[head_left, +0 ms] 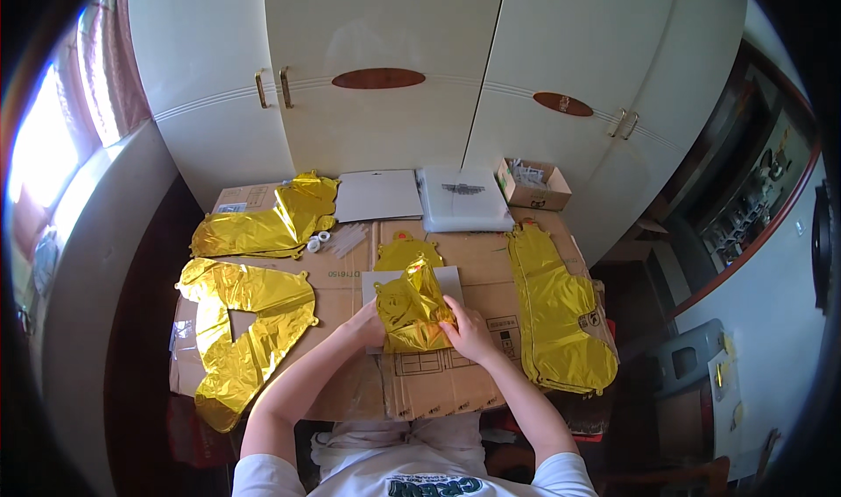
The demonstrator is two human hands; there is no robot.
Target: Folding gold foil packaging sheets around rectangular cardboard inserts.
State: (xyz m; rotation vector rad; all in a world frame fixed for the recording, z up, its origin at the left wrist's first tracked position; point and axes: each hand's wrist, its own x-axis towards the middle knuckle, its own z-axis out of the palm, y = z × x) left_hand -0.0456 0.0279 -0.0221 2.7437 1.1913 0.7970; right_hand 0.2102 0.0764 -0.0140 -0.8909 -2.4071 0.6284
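Note:
A flat gold foil balloon (412,309) is partly folded up in front of me, over a white card (449,280) on the cardboard. My right hand (470,329) pinches its right edge, thumb on top of the foil. On the other side my left hand (366,324) grips the left edge, its fingertips mostly hidden by the foil. The top of the gold foil (410,250) stretches out flat beyond the card. I cannot tell whether that part belongs to the same balloon.
More flat gold balloons lie at the left (254,300), the far left (263,231) and the right (561,317). Behind are white tape rolls (316,243), clear straws (350,239), white card sheets (378,196), a plastic-wrapped stack (464,201) and an open carton (539,192) of small packets.

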